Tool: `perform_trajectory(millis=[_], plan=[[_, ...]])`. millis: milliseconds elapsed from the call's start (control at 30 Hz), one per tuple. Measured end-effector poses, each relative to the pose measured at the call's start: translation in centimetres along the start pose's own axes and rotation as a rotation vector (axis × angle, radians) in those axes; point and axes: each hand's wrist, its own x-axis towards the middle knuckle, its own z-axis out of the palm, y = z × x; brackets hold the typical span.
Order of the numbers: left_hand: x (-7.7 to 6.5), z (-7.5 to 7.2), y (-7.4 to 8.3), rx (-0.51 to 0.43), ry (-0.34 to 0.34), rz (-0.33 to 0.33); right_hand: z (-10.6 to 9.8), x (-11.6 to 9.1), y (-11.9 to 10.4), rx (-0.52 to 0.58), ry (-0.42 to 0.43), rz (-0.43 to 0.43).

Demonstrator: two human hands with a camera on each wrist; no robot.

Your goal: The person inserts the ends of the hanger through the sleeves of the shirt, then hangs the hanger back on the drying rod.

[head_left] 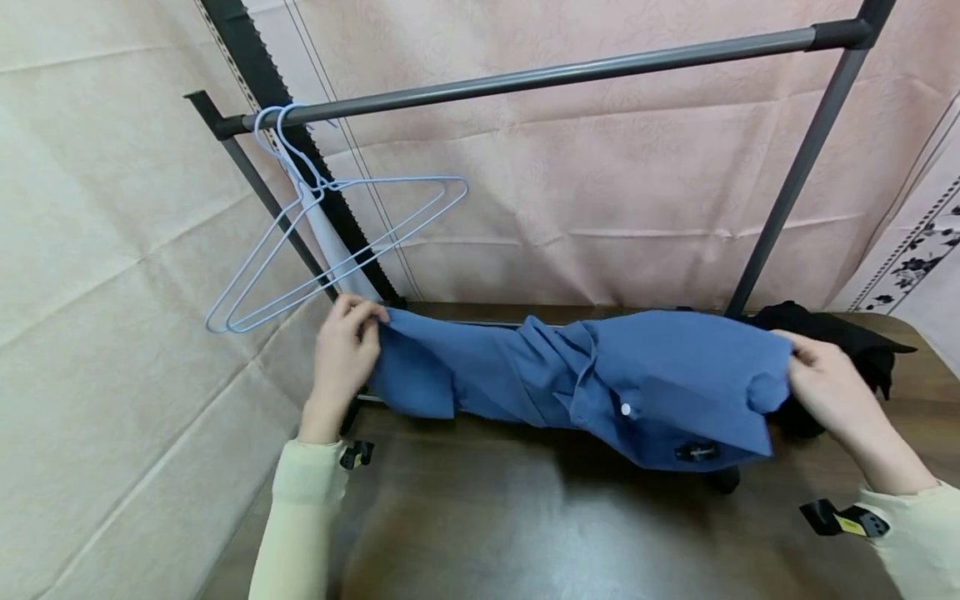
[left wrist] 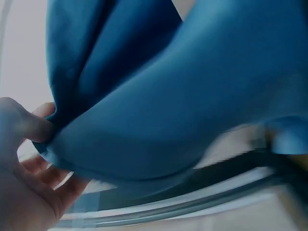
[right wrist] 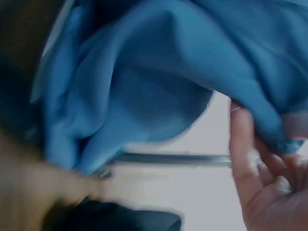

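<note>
A blue shirt (head_left: 517,375) with a white button and a small dark label is stretched sideways between both hands, above the wooden surface. At its left end, the left hand (head_left: 347,346) pinches the edge between thumb and fingers. The right hand (head_left: 828,379) grips a corner of the cloth at the other end. In the left wrist view the blue cloth (left wrist: 168,106) hangs in a wide fold from the thumb and fingers. Blue folds (right wrist: 144,91) droop beside the right hand (right wrist: 269,192) in the right wrist view, which is blurred.
Light blue wire hangers (head_left: 397,178) hang at the left end of a grey metal rail (head_left: 555,77). Behind the right hand lies a black cloth bundle (head_left: 870,342) on the brown wooden surface (head_left: 525,533). Pale fabric (head_left: 637,183) covers the wall behind.
</note>
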Motion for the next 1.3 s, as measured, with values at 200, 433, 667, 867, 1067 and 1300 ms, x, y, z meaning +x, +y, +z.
perform_trajectory(millis=[200,433,667,867,1067,1300], plan=[[-2.7,4.2,-2.4,0.098,-0.372,-0.115,2.4,0.5,2.8,-0.178,-0.277,0.078],[-4.3,6.2,-2.6,0.081,-0.797,-0.159,2.9,0.2,4.9,-0.264,-0.324,0.084],[-4.3,5.7,-1.7,0.09,-0.778,-0.079,2.0,-0.6,4.7,-0.193,-0.297,0.076],[-3.3,5.2,1.7,0.037,-0.712,0.067,0.6,-1.5,3.4,-0.22,-0.127,-0.027],[-3.6,6.4,6.2,-0.041,-0.821,0.192,-0.1,-1.8,2.1,-0.213,-0.076,-0.122],[-5.0,9.7,9.4,-0.044,-1.041,0.284,1.7,-2.2,1.3,-0.2,-0.246,-0.215]])
